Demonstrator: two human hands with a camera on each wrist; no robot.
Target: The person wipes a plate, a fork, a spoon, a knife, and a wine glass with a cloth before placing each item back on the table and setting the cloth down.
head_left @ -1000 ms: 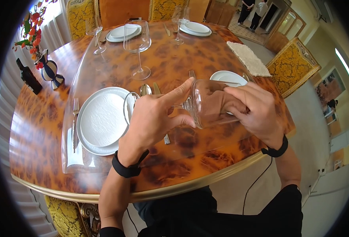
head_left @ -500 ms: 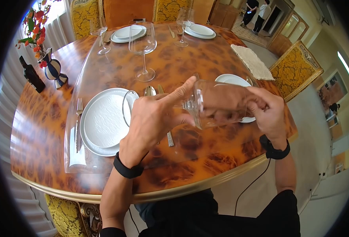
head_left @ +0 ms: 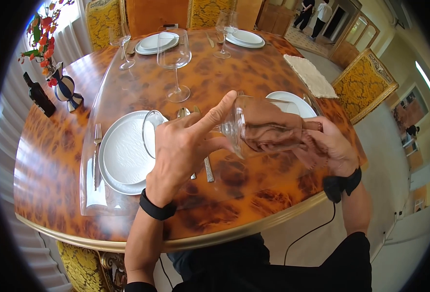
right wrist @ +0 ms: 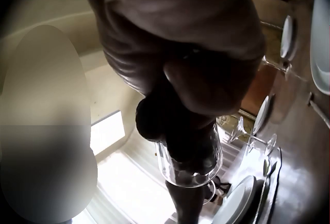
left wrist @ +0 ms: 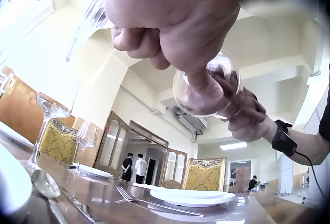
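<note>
A wine glass (head_left: 239,146) lies sideways in the air above the table, its bowl toward the right. My left hand (head_left: 178,146) grips it by the stem, index finger and thumb spread at the base of the bowl. The round foot shows left of the hand, over a white plate (head_left: 127,151). My right hand (head_left: 334,146) is at the open end of the bowl, fingers curled on a brown, wrinkled cloth (head_left: 273,134) that fills the inside. In the right wrist view this cloth (right wrist: 175,121) is dark and reaches into the glass; the fingertips are hidden.
A standing wine glass (head_left: 177,92) is beyond my hands, with two more at the far settings. A fork (head_left: 97,146), spoon and knife flank the plates. At left stand a dark bottle (head_left: 40,97) and a vase (head_left: 65,87). A beige mat (head_left: 309,75) lies at right.
My right hand has drawn a little to the right and turned at the bowl's mouth, the cloth shifting inside. My left hand keeps its grip, and the glass stays nearly in place.
</note>
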